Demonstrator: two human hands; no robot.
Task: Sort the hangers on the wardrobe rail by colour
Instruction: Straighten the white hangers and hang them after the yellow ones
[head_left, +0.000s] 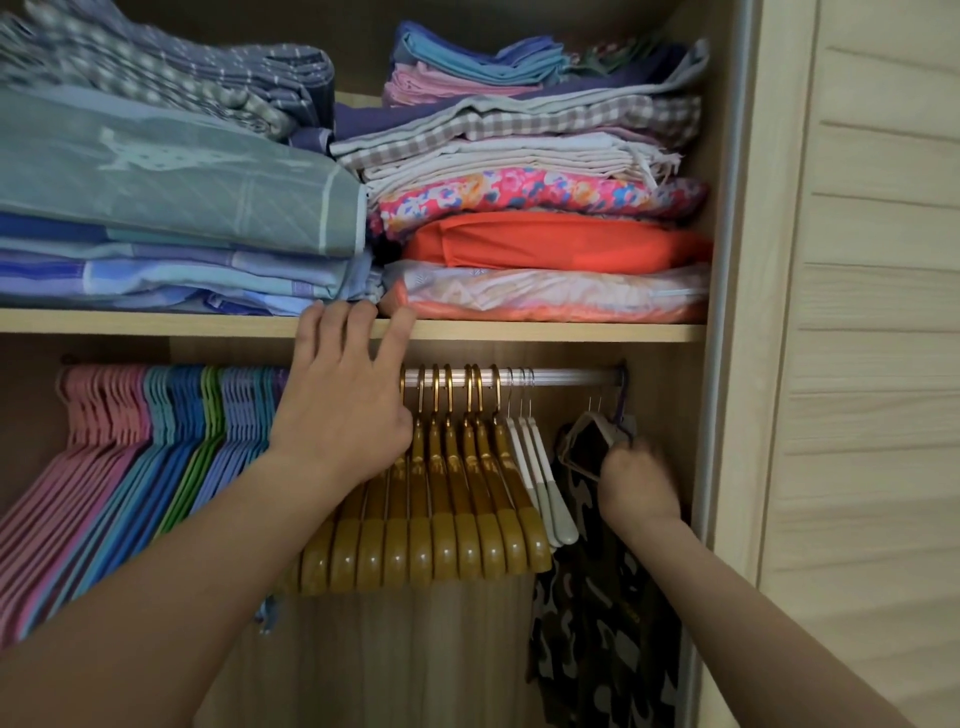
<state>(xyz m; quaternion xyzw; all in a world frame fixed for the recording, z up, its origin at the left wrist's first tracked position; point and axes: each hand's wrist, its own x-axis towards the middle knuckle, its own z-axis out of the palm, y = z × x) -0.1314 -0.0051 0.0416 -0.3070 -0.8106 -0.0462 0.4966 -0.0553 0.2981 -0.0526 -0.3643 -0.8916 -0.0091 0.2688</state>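
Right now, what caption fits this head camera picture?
Left hand reaches the rail beside gold hangers; right hand grips a dark hanger.

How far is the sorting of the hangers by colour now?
Mostly done: on the rail, pink hangers, blue ones, green ones, lilac ones, gold ones and white ones hang in blocks. In hand: the right hand grips a dark hanger with a camouflage garment; the left hand rests at the rail. Left: placing that hanger.

wooden shelf (519, 330), folded linens (519, 187) stacked on it
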